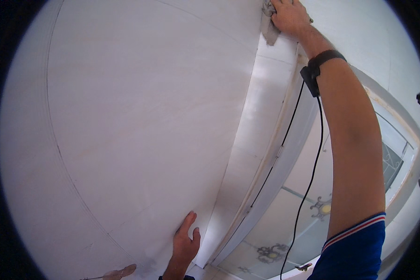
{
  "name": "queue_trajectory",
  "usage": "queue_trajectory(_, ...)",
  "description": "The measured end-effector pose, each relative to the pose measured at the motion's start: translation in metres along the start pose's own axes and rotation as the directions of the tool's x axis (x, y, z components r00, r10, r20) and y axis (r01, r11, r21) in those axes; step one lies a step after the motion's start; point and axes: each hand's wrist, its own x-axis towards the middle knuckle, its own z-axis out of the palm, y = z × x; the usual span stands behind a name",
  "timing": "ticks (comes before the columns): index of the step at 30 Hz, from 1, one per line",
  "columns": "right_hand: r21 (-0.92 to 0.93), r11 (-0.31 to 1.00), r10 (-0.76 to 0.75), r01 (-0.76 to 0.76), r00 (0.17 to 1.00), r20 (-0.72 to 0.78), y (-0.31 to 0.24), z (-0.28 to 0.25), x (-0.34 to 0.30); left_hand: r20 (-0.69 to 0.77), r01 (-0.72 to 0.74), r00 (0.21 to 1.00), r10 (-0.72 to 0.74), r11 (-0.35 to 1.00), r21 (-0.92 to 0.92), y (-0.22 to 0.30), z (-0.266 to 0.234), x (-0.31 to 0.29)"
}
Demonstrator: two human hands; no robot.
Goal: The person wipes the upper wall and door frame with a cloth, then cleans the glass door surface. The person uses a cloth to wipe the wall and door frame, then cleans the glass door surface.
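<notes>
High up, near the top edge, my right hand [291, 17] is closed over a grey, dirty-looking cloth [270, 33]. The cloth hangs against a narrow strip of white tiles [253, 102] at the corner beside a door frame. My left hand [186, 240] is low down in front of a large pale tiled wall [144, 116]. Its fingers point upward with the thumb apart, and nothing is in it. Whether its fingertips touch the wall, I cannot tell. A black strapped device [315, 72] sits on my right wrist.
A black cable [312, 179] hangs from the wrist device. Right of the tile strip stands a white door frame [291, 144], with a patterned glass door [294, 224] beside it. A window with a grille [393, 163] is farther right. At lower left lies a brownish shape [121, 272] I cannot make out.
</notes>
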Motion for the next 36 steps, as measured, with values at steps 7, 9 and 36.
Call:
queue_trajectory(7, 0.013, 0.996, -0.089, 0.093, 0.973, -0.214, -0.013, 0.019, -0.044, 0.000, -0.031, 1.000, 0.031, 0.999, -0.015, -0.007, -0.002, 0.003)
queue_trajectory(9, 0.039, 0.994, -0.094, 0.104, 0.975, -0.202, -0.015, 0.025, -0.054, -0.004, -0.029, 1.000, 0.029, 0.999, -0.022, -0.007, 0.000, 0.002)
queue_trajectory(36, -0.095, 0.994, -0.071, 0.047, 0.962, -0.264, 0.186, -0.117, -0.190, 0.064, 0.044, 0.997, -0.043, 0.999, -0.027, -0.016, 0.001, 0.001)
